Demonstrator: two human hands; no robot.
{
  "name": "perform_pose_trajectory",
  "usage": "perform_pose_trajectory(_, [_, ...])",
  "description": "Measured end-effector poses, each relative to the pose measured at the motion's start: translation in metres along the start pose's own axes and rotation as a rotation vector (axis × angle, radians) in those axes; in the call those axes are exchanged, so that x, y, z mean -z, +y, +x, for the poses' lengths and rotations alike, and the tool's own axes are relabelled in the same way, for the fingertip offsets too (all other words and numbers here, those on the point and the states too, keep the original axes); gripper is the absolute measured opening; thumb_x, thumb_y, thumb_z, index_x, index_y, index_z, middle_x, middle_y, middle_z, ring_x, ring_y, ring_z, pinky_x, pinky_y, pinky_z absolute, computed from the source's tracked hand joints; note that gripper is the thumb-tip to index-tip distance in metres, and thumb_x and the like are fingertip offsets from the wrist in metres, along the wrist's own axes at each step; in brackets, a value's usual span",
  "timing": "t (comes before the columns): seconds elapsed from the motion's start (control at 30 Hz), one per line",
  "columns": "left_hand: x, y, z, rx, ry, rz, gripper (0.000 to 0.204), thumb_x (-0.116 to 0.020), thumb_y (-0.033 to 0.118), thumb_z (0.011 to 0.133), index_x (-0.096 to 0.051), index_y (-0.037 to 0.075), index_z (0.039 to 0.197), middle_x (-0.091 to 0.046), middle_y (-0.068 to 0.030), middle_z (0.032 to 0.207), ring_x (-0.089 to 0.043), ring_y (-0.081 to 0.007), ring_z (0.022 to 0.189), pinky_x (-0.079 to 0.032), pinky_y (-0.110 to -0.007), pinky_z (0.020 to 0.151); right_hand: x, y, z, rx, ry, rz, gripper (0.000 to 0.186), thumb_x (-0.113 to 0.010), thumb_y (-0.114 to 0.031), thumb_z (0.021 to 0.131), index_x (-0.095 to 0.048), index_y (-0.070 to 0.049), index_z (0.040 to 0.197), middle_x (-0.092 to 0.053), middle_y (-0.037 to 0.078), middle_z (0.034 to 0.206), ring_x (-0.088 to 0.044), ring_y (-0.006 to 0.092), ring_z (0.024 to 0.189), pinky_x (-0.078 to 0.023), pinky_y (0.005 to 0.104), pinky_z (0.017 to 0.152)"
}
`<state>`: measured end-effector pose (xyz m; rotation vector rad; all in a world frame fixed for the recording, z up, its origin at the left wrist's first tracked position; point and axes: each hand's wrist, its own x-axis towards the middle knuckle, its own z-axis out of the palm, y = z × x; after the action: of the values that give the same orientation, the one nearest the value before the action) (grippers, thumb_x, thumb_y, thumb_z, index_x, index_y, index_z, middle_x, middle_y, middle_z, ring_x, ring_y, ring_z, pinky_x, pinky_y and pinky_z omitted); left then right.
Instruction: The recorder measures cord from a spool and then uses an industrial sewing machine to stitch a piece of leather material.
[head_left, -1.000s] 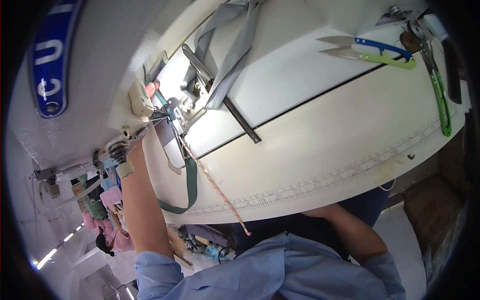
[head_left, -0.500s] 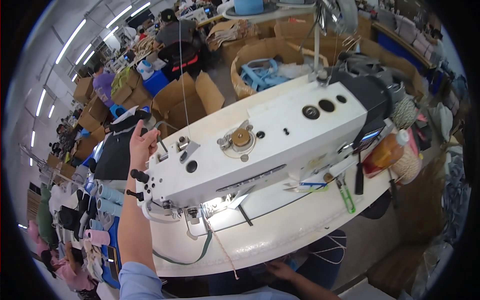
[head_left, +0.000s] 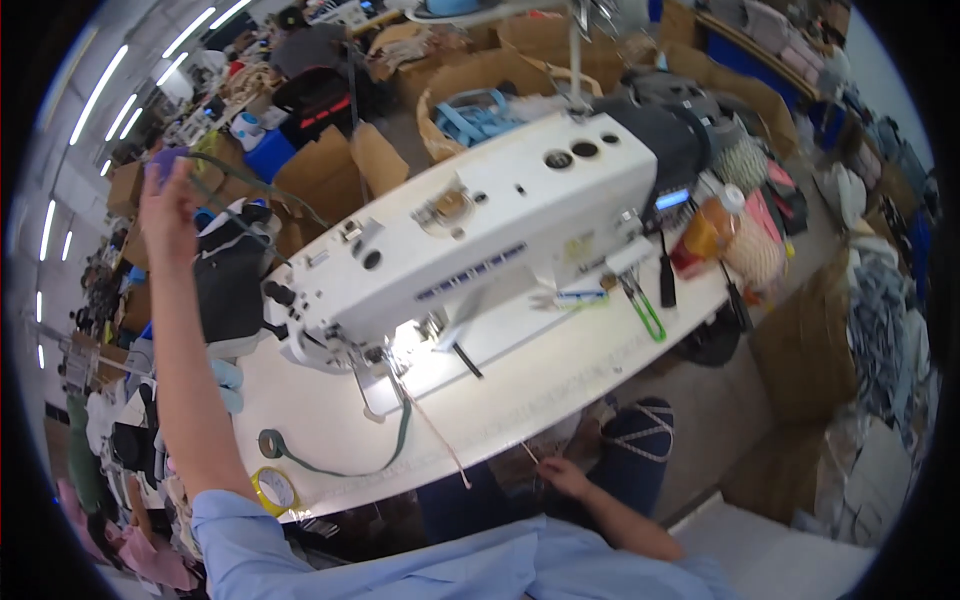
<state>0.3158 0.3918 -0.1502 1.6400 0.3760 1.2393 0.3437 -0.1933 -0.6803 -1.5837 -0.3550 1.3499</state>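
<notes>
My left hand [head_left: 170, 215] is raised at the far left, fingers closed on a dark green strap [head_left: 255, 183] that loops back toward the sewing machine's left end. Low down by my lap, my right hand [head_left: 565, 477] pinches a thin pale cord [head_left: 530, 453] at the table's front edge. A white sewing machine [head_left: 480, 230] stands on the white table [head_left: 330, 420], its lamp lit at the needle. From the needle area a pinkish cord [head_left: 435, 430] and a green tape [head_left: 400, 440] trail toward me. The tape leads to a small green roll [head_left: 271, 444].
A yellow tape roll [head_left: 274, 490] lies at the table's left front edge. Green-handled snips [head_left: 645, 310], a black-handled tool [head_left: 667, 280] and an amber bottle [head_left: 708, 230] are at the right. Patterned cord [head_left: 640, 435] lies over my knee. Open cardboard boxes [head_left: 318, 170] stand behind the machine.
My left hand has moved up and left, away from the machine, drawing the green strap out. My right hand has come further into view with the cord. The view has shifted.
</notes>
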Motion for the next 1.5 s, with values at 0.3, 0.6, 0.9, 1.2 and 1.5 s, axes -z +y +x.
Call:
perform_pose_trajectory(0.3, [-0.008,0.036,-0.093,-0.033,-0.117,0.711,0.059,-0.062,0.028,0.093,-0.039,0.002,0.141,-0.066,-0.0052,0.103,-0.058,-0.0086,0.085,-0.045,-0.021,0.068,-0.01,-0.041,-0.034,0.245,-0.097,-0.188,0.026,-0.058,-0.028,0.095,-0.066,-0.006,0.104,-0.064,0.007,0.078,-0.059,0.012,0.072,-0.048,0.0272,0.066])
perform_pose_trajectory(0.6, [-0.025,0.091,-0.385,0.242,-0.261,0.537,0.026,-0.056,0.017,0.093,-0.065,0.001,0.075,-0.065,-0.0064,0.072,-0.058,-0.0134,0.064,-0.045,-0.026,0.059,-0.032,-0.101,-0.089,0.308,-0.321,-0.323,0.022,-0.055,-0.024,0.096,-0.064,-0.005,0.102,-0.065,0.006,0.074,-0.061,0.0137,0.067,-0.048,0.0272,0.062])
perform_pose_trajectory(0.9, [-0.05,0.05,-0.583,0.552,-0.251,0.206,0.059,-0.064,0.026,0.09,-0.041,0.002,0.139,-0.052,-0.0123,0.131,-0.05,-0.025,0.118,-0.042,-0.035,0.096,-0.103,-0.179,-0.109,0.624,-0.662,-0.39,0.012,-0.059,-0.009,0.091,-0.065,-0.001,0.097,-0.067,0.01,0.081,-0.066,0.0197,0.071,-0.051,0.0294,0.064])
perform_pose_trajectory(1.2, [0.002,0.052,-0.601,0.505,-0.231,0.282,0.033,-0.054,0.016,0.094,-0.056,0.0,0.123,-0.061,-0.0124,0.106,-0.056,-0.0286,0.101,-0.043,-0.037,0.09,-0.166,-0.19,-0.102,0.658,-0.832,-0.582,0.007,-0.061,-0.004,0.086,-0.063,-0.003,0.092,-0.066,0.008,0.074,-0.064,0.0243,0.068,-0.05,0.0332,0.061])
perform_pose_trajectory(1.5, [0.018,0.019,-0.604,0.807,0.573,-0.585,0.032,-0.046,0.027,0.101,-0.055,0.001,0.117,-0.065,-0.0103,0.099,-0.062,-0.0199,0.097,-0.049,-0.039,0.092,-0.203,-0.214,-0.099,0.647,-0.612,-0.737,0.015,-0.065,-0.012,0.086,-0.063,-0.002,0.097,-0.066,0.011,0.081,-0.064,0.0276,0.075,-0.05,0.0359,0.068])
